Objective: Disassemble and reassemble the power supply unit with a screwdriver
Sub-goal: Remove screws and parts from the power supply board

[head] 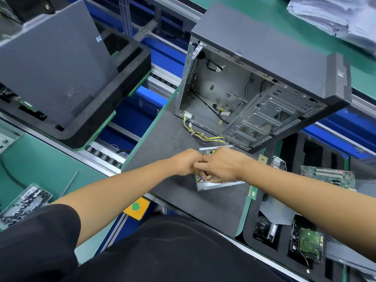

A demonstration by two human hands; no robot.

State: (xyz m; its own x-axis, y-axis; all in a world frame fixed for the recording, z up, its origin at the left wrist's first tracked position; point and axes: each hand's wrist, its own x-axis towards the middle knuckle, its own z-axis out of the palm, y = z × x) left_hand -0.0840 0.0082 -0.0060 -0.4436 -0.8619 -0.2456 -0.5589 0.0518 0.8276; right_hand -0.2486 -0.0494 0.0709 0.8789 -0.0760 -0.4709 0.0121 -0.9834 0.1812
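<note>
The power supply unit [215,185], a silver metal box, lies on the grey mat [162,139] in front of me. Both hands largely cover it. My left hand [186,162] and my right hand [222,165] meet over its top with curled fingers, gripping the unit. The right fingertips reach down by the coloured connectors at its near edge. What exactly the fingers hold is hidden. Yellow and black cables [205,136] run from the unit to a white plug [188,115]. No screwdriver shows in either hand.
An open, gutted computer case [264,94] stands tilted behind the unit. Foam trays on the right hold a motherboard [327,176], a memory stick [253,192] and a drive [307,245]. At left are a grey panel [50,64], a thin metal rod [69,184] and a screw box [22,202].
</note>
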